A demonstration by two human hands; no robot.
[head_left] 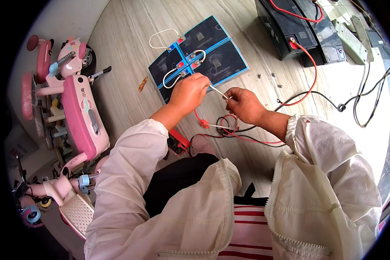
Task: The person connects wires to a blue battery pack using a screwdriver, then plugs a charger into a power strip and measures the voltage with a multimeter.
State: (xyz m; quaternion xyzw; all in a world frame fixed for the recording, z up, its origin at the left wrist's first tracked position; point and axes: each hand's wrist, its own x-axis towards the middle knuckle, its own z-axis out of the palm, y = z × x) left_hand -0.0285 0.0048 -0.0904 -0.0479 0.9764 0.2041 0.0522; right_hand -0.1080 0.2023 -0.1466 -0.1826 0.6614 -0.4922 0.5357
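My left hand (188, 92) and my right hand (245, 105) are both closed on a short white wire (219, 91), which stretches between their pinched fingertips. The wire's ends are hidden in the fingers. Just beyond my left hand lie several black batteries with blue edges (223, 61), set side by side on the floor. Their red and blue terminals meet near the middle. White jumper wires (165, 81) loop between the terminals. Another white wire (150, 42) arches out at the far left of the batteries.
A red and black multimeter (177, 142) lies by my foot, its red and black leads (229, 128) tangled on the floor. Larger black batteries (290, 28) with a red cable (315, 71) stand at the far right. Small metal bolts (273, 75) lie nearby. Pink children's bikes (83, 115) stand left.
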